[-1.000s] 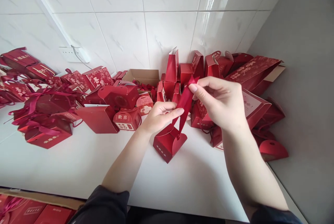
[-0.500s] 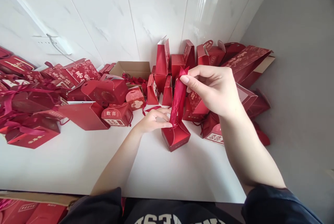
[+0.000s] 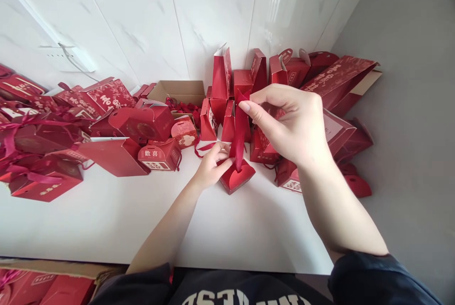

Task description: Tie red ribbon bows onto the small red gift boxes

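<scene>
A small red box (image 3: 237, 180) sits on the white table in front of me. A dark red ribbon (image 3: 241, 137) rises from its top. My right hand (image 3: 286, 118), above and to the right of the box, pinches the ribbon's upper end between thumb and finger. Beside the box's upper left side, my left hand (image 3: 215, 165) has its thumb and fingers closed around the lower part of the ribbon, close to the box top. The ribbon and box partly hide the left fingertips.
Red gift boxes (image 3: 156, 122) are piled at the left and stand along the tiled wall. An open cardboard box (image 3: 177, 89) holds red ribbons. More red boxes (image 3: 330, 82) lean at the right. Another carton (image 3: 97, 269) is at the bottom left.
The small box has shifted slightly up and left and tilted. The left hand has moved a little to the right, and the ribbon now looks narrower and twisted.
</scene>
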Motion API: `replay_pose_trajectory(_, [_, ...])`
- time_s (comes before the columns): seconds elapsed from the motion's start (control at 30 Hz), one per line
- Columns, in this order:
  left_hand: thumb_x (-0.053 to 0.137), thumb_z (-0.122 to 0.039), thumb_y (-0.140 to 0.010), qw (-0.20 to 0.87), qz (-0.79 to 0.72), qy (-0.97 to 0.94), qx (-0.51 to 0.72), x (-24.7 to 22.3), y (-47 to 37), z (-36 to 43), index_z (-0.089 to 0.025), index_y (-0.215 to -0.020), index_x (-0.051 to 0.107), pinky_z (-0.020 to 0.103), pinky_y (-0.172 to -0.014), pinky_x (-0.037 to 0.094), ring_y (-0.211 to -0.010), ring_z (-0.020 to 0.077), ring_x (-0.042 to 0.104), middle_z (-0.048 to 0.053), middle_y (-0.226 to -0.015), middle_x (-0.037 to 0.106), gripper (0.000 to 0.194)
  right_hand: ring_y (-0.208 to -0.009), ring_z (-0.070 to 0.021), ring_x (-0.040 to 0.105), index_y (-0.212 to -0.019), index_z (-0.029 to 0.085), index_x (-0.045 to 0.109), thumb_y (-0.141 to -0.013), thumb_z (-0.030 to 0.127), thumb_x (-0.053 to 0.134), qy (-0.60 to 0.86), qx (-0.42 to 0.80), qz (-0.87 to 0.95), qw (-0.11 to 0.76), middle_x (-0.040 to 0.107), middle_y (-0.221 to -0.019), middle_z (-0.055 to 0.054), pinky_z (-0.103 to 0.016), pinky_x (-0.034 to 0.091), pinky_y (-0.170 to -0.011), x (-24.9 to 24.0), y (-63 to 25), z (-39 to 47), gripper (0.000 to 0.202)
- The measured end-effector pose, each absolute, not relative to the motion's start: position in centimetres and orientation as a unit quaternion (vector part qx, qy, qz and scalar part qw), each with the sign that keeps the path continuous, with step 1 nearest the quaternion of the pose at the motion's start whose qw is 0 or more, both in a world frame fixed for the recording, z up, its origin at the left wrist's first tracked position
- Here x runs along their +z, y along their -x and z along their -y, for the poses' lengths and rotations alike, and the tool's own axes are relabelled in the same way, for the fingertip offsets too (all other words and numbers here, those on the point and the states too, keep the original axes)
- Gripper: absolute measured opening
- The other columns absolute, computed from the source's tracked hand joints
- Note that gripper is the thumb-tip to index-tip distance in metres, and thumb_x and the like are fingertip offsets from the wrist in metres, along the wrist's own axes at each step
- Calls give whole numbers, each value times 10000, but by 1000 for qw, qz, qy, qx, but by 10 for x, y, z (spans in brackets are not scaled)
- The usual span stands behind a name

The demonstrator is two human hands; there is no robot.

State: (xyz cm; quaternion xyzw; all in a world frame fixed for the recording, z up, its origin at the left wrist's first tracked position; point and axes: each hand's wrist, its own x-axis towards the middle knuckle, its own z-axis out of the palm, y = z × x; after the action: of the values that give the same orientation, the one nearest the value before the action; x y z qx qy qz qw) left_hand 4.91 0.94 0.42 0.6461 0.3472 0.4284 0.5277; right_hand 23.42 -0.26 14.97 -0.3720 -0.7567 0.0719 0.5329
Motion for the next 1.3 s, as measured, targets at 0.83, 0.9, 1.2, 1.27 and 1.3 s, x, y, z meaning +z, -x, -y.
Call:
replay_pose_trajectory(0.83, [793,-296,-744,376,-408,-720,417,-27,-41,7,-239,-871,798,441,-1037,455,-1145,274,604,88,-1169,695,139,-668,-155,572,-761,178,650,-947,368,585,376,15,751,543,634,-720,-28,-296,439,-620,139,-230,-2,274])
replay_pose_trajectory(0.9, [778,-307,-764,359,-408,-734,407,-26,-39,4,-246,-842,802,452,-1045,442,-1152,277,596,81,-1135,711,102,-658,-156,569,-749,182,639,-947,377,585,372,4,748,550,629,-711,-31,-304,445,-621,140,-231,-3,283])
replay_pose_trajectory(1.2, [793,-339,-742,294,-445,-744,403,-18,-25,-22,-258,-785,800,483,-1056,431,-1189,295,588,66,-1067,749,92,-683,-170,612,-754,196,626,-955,403,573,370,-21,739,562,629,-703,-31,-329,504,-646,142,-232,1,293])
replay_pose_trajectory(1.27, [810,-324,-719,291,-442,-721,447,-17,-22,-24,-235,-743,787,472,-1051,448,-1171,287,606,79,-1066,750,95,-696,-173,617,-763,197,622,-962,434,550,363,-24,740,565,626,-707,-30,-333,517,-653,144,-231,3,318])
replay_pose_trajectory(1.3, [811,-322,-717,296,-434,-715,460,-17,-20,-25,-227,-721,778,465,-1051,454,-1166,281,610,83,-1082,747,101,-700,-175,617,-763,199,619,-964,453,538,360,-26,741,566,621,-705,-29,-336,522,-655,145,-231,5,333])
